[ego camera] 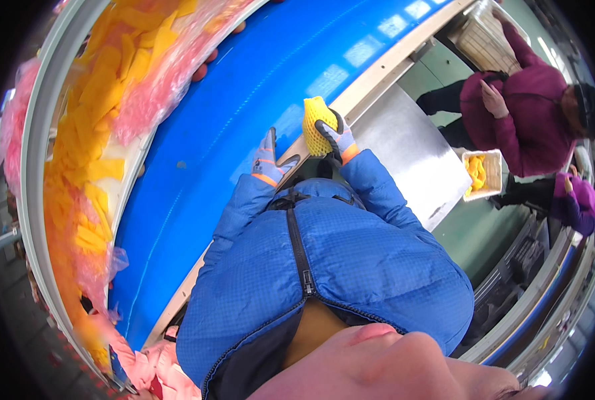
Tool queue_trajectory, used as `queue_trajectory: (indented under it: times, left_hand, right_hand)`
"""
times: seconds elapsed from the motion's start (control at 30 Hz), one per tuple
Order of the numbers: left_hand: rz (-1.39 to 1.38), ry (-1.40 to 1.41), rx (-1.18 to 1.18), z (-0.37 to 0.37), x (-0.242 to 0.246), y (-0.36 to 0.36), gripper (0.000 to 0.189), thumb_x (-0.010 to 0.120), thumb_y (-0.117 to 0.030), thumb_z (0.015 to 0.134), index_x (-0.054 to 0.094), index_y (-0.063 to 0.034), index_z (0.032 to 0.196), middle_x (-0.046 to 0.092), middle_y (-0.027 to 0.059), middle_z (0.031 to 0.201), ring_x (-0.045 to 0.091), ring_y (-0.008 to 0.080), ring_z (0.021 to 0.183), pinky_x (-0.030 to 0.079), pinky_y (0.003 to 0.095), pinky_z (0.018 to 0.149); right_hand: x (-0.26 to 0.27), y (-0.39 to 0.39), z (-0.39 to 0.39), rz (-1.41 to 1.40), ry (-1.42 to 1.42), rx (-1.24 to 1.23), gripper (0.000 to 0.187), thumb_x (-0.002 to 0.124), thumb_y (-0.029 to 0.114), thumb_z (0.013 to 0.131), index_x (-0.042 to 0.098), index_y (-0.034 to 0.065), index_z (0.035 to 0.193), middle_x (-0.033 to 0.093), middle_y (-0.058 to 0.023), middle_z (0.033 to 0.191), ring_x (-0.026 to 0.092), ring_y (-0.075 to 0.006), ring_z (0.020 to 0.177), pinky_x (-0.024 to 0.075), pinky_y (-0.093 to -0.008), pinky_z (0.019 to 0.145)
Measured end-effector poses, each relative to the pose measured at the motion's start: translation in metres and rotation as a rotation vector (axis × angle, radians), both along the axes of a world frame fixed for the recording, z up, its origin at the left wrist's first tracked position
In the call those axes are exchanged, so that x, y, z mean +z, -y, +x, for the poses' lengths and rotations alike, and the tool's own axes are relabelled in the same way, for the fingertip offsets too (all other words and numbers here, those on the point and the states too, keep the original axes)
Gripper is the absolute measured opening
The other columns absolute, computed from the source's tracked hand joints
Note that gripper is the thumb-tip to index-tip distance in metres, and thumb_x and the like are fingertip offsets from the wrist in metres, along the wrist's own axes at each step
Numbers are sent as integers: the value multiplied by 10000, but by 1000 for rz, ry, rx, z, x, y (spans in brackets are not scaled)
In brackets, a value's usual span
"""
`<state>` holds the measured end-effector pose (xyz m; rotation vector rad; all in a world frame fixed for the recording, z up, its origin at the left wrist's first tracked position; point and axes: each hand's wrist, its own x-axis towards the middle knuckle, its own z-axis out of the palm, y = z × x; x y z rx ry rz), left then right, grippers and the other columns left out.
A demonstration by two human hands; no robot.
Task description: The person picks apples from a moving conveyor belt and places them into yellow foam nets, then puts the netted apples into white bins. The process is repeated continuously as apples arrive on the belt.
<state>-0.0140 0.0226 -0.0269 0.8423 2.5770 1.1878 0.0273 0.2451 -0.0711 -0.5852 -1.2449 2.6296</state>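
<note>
My right hand (338,136), in a grey glove with dark fingers and an orange cuff band, grips a yellow foam net sleeve (318,125) at the near edge of the blue conveyor belt (217,125). The sleeve looks filled out, but what is inside it is hidden. To the left of it, my left hand (272,159) wears a matching glove. Its fingers are spread over the belt's edge, with nothing in them.
Beyond the belt, a long tray (118,155) holds yellow foam nets and pink plastic film. A metal table (407,150) stands to my right, near a crate (497,175) with yellow pieces. Several people are around the line; one in maroon stands by a pale basket (490,42).
</note>
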Motion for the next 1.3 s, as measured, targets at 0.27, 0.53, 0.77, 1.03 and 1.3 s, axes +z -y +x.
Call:
queue_trajectory:
  times: [0.27,0.53,0.77,1.03,1.3]
  left_hand:
    - [-425,-431,-337,4,-38,-14,1027,712,-579,712,312,15,1449,383,232,1435,341,392,1339,244,518,1102]
    - [-246,-539,-354,17,-28,-32,855,794,-442,673,476,26,1314,517,248,1281,468,422,1207,366,502,1030]
    - [147,1404,-699,112,-27,-136,545,526,-402,976,399,-86,1402,527,141,1329,542,287,1178,433,405,1020]
    - [-211,1942,-825,243,-12,-196,728,593,-603,860,415,-130,1383,479,139,1374,484,332,1238,407,518,1034]
    - [-490,1696,-1116,454,-48,-303,980,308,-888,756,476,-90,1299,590,130,1155,597,285,986,504,414,836]
  right_hand:
    - [-27,-25,54,120,29,-156,782,866,148,705,436,38,1350,597,-101,1229,558,-180,1149,456,-347,984]
    - [-24,-8,186,384,324,-420,906,900,343,639,449,0,1345,611,-134,1221,573,-218,1146,436,-331,997]
    - [20,17,276,466,180,-538,914,886,241,657,414,0,1401,608,-138,1251,577,-215,1153,454,-324,985]
    - [39,5,385,615,387,-649,871,822,378,712,424,48,1414,567,-147,1314,534,-257,1232,428,-351,1030]
    - [4,-44,595,486,362,-858,862,791,395,767,380,47,1440,551,-152,1331,506,-240,1253,392,-355,1047]
